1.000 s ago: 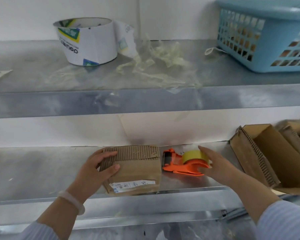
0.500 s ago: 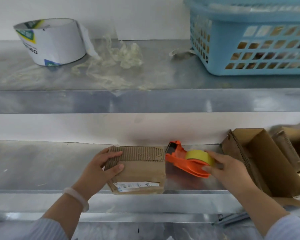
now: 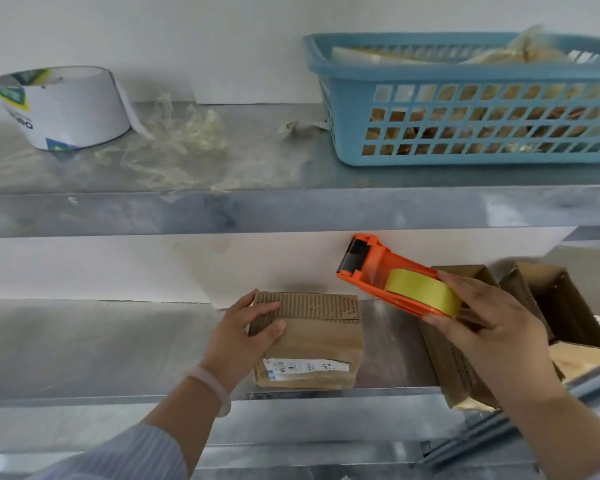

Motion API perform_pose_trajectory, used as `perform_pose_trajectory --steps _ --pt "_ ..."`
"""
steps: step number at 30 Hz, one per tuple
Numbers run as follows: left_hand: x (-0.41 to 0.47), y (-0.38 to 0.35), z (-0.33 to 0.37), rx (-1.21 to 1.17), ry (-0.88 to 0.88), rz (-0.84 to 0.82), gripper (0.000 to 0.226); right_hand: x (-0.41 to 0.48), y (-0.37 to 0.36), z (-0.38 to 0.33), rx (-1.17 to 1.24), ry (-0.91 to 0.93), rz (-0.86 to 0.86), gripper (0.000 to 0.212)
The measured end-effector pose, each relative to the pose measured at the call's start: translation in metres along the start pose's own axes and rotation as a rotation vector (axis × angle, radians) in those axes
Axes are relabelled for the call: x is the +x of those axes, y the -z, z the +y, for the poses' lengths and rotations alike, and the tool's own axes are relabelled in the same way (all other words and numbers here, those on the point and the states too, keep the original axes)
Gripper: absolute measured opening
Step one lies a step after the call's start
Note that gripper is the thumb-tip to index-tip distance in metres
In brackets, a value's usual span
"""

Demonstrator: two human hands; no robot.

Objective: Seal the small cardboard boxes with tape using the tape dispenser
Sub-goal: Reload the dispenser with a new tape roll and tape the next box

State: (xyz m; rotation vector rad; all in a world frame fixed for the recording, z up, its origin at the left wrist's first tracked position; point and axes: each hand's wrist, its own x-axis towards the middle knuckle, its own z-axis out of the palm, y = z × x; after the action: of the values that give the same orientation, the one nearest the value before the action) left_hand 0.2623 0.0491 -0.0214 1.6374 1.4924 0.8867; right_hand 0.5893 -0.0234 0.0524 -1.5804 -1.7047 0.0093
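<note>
The box (image 3: 312,341) sits on the lower shelf (image 3: 101,348), near the front edge. The left hand (image 3: 243,337) grips the box's left side. The right hand (image 3: 482,327) holds the orange dispenser (image 3: 378,271) tilted in the air, up and right of the box.

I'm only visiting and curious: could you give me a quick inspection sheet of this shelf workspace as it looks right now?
Surface: lower shelf, bare metal, smudged.
Job's things: small cardboard box closed, on the lower shelf; tape dispenser in the air to its right, yellow roll loaded.
Clutter: open boxes at right; tape scraps and white tape roll on the upper shelf.
Hands: left hand holds the box's left end; right hand grips the dispenser.
Cables: nothing seen.
Surroundings: blue basket, white wall.
</note>
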Motion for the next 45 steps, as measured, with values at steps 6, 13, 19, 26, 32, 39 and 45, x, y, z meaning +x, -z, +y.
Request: perform_pose_trajectory --steps 6,13,19,26,32,39,45 --pt "-0.021 -0.003 0.021 0.526 -0.429 0.412 0.031 -0.006 -0.020 -0.019 0.112 0.165 0.071 0.052" --pt "-0.064 -0.018 0.118 -0.330 0.065 -0.212 0.040 -0.007 -0.054 -0.044 0.172 0.459 0.126 0.042" --pt "-0.058 -0.022 0.125 -0.733 0.415 -0.132 0.036 -0.016 -0.068 -0.052 0.136 0.599 0.101 0.045" --pt "-0.058 -0.015 0.120 -0.770 0.406 -0.146 0.043 -0.016 -0.046 -0.049 0.548 -0.032 0.159 0.041" --pt "-0.063 -0.022 0.121 -0.782 0.349 -0.245 0.042 0.014 -0.042 -0.055 1.306 -0.870 -0.621 0.047" --pt "-0.062 -0.024 0.119 -0.773 0.289 -0.278 0.054 0.003 -0.038 -0.066 1.635 -0.893 -0.660 0.046" --pt "-0.061 -0.028 0.119 -0.765 0.230 -0.264 0.047 0.003 -0.047 -0.057 1.931 -0.910 -0.617 0.061"
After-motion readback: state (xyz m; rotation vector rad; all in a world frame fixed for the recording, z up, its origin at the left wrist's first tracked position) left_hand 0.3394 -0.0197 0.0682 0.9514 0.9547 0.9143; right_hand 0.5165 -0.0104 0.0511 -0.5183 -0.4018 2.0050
